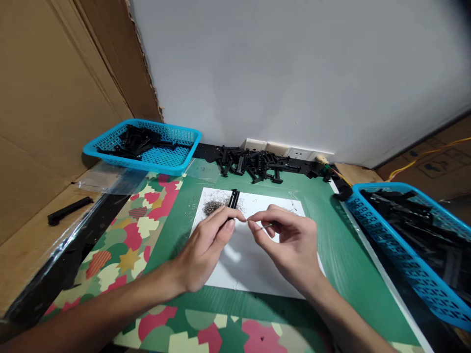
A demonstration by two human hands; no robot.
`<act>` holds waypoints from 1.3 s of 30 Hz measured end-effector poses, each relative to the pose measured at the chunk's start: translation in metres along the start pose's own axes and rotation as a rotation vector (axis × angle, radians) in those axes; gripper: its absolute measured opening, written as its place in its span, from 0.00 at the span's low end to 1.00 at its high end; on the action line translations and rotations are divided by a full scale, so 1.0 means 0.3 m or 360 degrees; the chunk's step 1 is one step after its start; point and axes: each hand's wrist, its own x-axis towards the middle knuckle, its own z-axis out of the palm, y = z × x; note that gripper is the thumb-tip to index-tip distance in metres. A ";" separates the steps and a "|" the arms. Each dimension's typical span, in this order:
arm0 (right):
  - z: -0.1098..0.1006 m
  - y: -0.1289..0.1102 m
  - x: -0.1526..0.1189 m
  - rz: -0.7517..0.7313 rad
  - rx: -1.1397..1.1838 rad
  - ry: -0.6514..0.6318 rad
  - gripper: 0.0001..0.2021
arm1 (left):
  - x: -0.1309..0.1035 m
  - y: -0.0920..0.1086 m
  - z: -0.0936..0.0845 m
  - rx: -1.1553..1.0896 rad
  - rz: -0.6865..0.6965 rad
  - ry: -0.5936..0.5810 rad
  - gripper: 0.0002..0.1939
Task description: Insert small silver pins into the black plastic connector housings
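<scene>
My left hand (211,235) is closed around the lower end of a narrow black plastic part (233,198), which points away from me over the white sheet (253,269). Thumb and fingers of my right hand (285,235) are pinched on a thin metal rod (265,226); its exact kind is too small to make out. The fingertips of both hands nearly meet above the sheet. Beside the black part, at the sheet's back left, lies a heap of tiny metal pieces (213,205), thin like pins or springs.
Many black plastic parts (257,164) are piled along the wall near several sockets (300,153). Blue baskets (180,168) (401,255) with similar parts stand left and right. A single black part (69,211) lies on cardboard at the left. Yellow wires (415,159) run at the right.
</scene>
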 end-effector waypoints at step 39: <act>-0.037 -0.014 0.007 -0.0611 0.0062 -0.0386 0.16 | -0.041 -0.110 0.032 -0.0142 0.0293 -0.0005 0.05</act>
